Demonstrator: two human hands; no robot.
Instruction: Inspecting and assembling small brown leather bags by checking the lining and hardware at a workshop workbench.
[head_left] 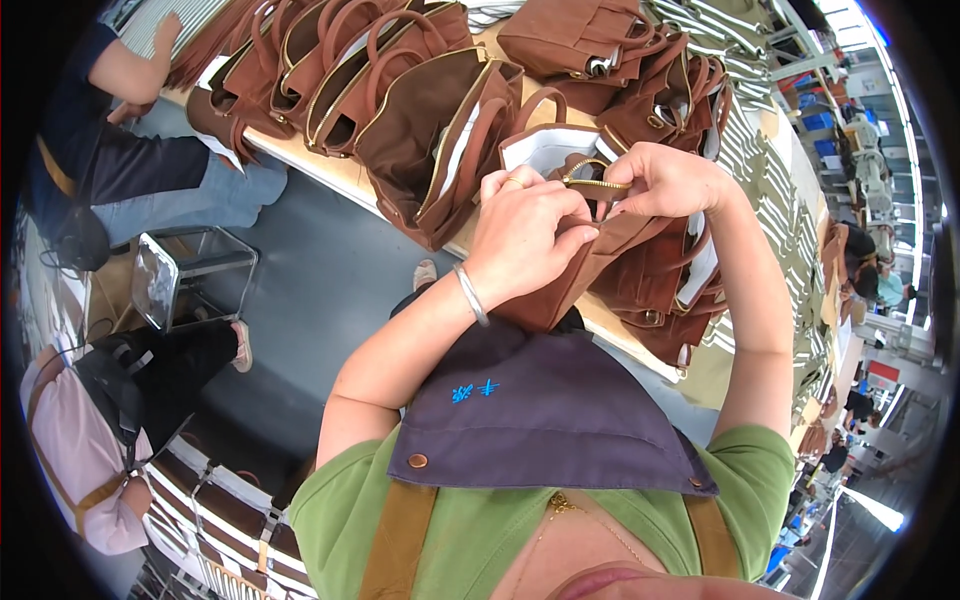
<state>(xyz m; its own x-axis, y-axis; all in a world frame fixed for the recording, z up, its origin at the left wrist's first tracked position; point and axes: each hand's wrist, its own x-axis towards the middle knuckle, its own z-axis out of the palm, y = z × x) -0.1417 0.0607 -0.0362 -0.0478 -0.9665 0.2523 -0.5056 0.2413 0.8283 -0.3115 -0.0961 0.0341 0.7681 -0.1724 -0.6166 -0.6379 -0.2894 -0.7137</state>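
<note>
A brown handbag (557, 292) with a white lining stands tilted against me at the table's edge, its mouth facing up. My left hand (528, 232) is closed over the bag's near rim, thumb on the outside and fingers bent inward. My right hand (672, 180) pinches the end of a gold-toothed zipper (598, 184), which loops up out of the bag's mouth. Both hands are close together at the opening. The fingertips inside the bag are partly hidden.
Several brown handbags with gold zippers (415, 130) crowd the table (345, 178) to the left, and more bags (585, 40) lie behind and right. Striped olive-and-white pieces (770, 190) are heaped at the right. A metal stool (190, 270) and two people are at the left.
</note>
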